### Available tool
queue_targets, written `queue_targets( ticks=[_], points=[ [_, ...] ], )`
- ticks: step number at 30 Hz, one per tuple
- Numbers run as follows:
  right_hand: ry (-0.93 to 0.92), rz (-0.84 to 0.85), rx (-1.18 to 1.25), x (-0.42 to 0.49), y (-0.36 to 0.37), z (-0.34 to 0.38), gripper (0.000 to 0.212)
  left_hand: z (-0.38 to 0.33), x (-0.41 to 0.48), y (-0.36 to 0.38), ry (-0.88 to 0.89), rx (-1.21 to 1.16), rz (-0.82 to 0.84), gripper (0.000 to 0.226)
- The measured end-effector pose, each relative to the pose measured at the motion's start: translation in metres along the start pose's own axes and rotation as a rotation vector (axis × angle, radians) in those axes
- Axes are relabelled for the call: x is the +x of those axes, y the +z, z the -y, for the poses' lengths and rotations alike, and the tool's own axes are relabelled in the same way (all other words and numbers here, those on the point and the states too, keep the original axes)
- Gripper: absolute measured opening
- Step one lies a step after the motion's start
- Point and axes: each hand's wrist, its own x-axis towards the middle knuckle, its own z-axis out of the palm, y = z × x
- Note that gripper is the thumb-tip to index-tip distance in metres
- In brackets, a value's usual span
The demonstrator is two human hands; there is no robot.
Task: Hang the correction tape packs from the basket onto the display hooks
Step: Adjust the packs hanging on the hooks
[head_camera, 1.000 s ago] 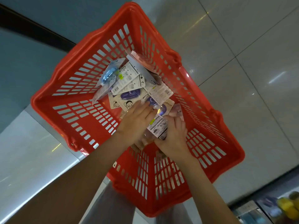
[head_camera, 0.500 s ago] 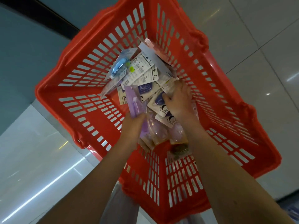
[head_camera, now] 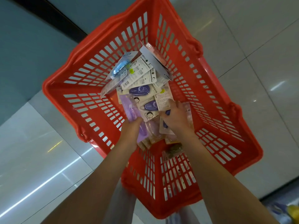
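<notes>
A red plastic basket (head_camera: 77, 101) stands on the floor below me, with several correction tape packs (head_camera: 140, 78) heaped in its bottom. Both my hands are down inside it. My left hand (head_camera: 131, 131) grips a purple pack (head_camera: 129, 107) that stands up from the pile. My right hand (head_camera: 176, 117) curls round a pack with a dark blue dispenser (head_camera: 165, 122) near the basket's right side. A pack with a light blue dispenser (head_camera: 120, 68) leans against the far wall. No display hooks are in view.
Glossy pale floor tiles (head_camera: 242, 46) surround the basket. A grey-blue wall or fixture base (head_camera: 24, 54) with a dark strip runs along the left. Some shelf goods, one yellow (head_camera: 292, 212), show at the bottom right corner.
My right hand pulled back from the far middle of the pile to the near right packs. My left hand keeps its grip on the purple pack. The view shifted slightly over the basket.
</notes>
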Motion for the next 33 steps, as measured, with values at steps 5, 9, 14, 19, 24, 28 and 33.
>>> queue_targets(
  ticks=[5, 9, 14, 19, 24, 28, 33],
  points=[
    [0.006, -0.090, -0.026, 0.025, 0.003, 0.021, 0.094, 0.000, 0.013, -0.001, 0.111, 0.008, -0.039, 0.011],
    [0.061, -0.016, -0.021, 0.025, 0.002, 0.020, 0.088, -0.005, 0.016, -0.005, 0.123, -0.008, -0.081, 0.007],
    [0.310, 0.245, 0.201, -0.060, -0.022, 0.005, 0.077, -0.015, -0.035, -0.014, -0.031, -0.076, 0.040, 0.006],
    [0.219, 0.449, 1.060, -0.198, -0.117, 0.048, 0.069, -0.038, -0.138, -0.029, -0.024, -0.072, 0.245, 0.054],
    [0.114, 0.532, 1.260, -0.273, -0.229, 0.136, 0.067, -0.095, -0.276, -0.055, 0.176, -0.134, 0.474, 0.051],
    [0.026, 0.416, 1.140, -0.330, -0.310, 0.202, 0.023, -0.148, -0.379, -0.087, 0.397, -0.209, 0.527, 0.047],
    [-0.290, 0.215, 1.016, -0.407, -0.392, 0.275, 0.016, -0.193, -0.501, -0.130, 0.629, -0.202, 0.501, 0.044]
  ],
)
